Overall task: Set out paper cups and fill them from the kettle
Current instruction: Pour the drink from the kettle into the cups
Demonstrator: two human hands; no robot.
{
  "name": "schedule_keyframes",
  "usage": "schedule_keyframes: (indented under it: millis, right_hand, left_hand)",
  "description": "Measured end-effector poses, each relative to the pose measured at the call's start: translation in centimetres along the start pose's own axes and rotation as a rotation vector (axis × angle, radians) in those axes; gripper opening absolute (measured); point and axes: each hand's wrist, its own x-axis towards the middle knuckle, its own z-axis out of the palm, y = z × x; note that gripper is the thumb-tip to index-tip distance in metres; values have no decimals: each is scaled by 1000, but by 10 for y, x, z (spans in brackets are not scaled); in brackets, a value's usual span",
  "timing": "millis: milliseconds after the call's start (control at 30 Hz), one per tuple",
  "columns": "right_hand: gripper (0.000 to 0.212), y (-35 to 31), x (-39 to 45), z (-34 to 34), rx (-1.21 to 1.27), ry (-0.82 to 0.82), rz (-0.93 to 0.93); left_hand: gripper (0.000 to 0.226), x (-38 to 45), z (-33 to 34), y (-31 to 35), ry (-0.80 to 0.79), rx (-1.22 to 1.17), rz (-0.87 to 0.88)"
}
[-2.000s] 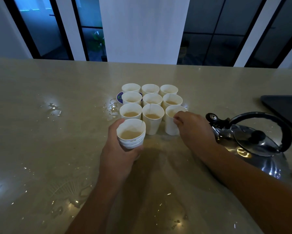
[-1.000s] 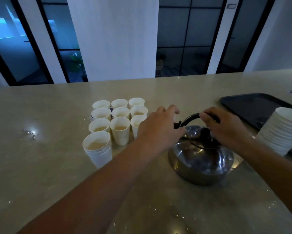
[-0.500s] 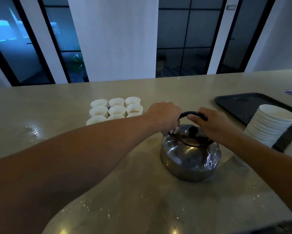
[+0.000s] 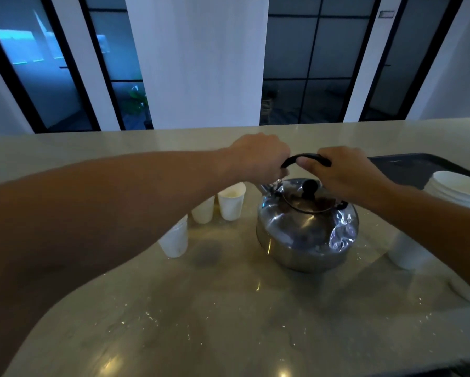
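While the kettle (image 4: pixel 307 227) is gripped by both hands, the coming pour is judged to turn on one relation: the cups (image 4: pixel 231 201) lie at about 9 o'clock from the kettle, just beside it, on the side where its spout appears to point. The black handle (image 4: pixel 307 159) arches over the lid along a 9-to-3 line. Its right part is wrapped by the right hand (image 4: pixel 345 172), thumb laid along the top. The left hand (image 4: pixel 258 159) is curled at the 9 o'clock end, above the spout; whether the handle's end or a spout lever is held there cannot be told. The kettle's base seems close to the table (image 4: pixel 228 308), though contact cannot be confirmed. Most cups are hidden under the left forearm, which crosses above them. A stack (image 4: pixel 459 189) of spare cups is seen at 3 o'clock.
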Motion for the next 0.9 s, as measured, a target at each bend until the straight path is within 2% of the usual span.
schedule_keyframes:
  millis: [200,433,900]
  right_hand:
    - [52,-27,20,0,-101,57,-76]
    - [51,-46,39,6,-118,-15,-102]
    - [56,-66,59,14,-333,-73,-150]
  left_hand:
    - [28,-6,-3,-27,31,29,-43]
    - [33,-14,6,-47,48,3,-82]
    - [29,-11,35,-68,62,-129,-115]
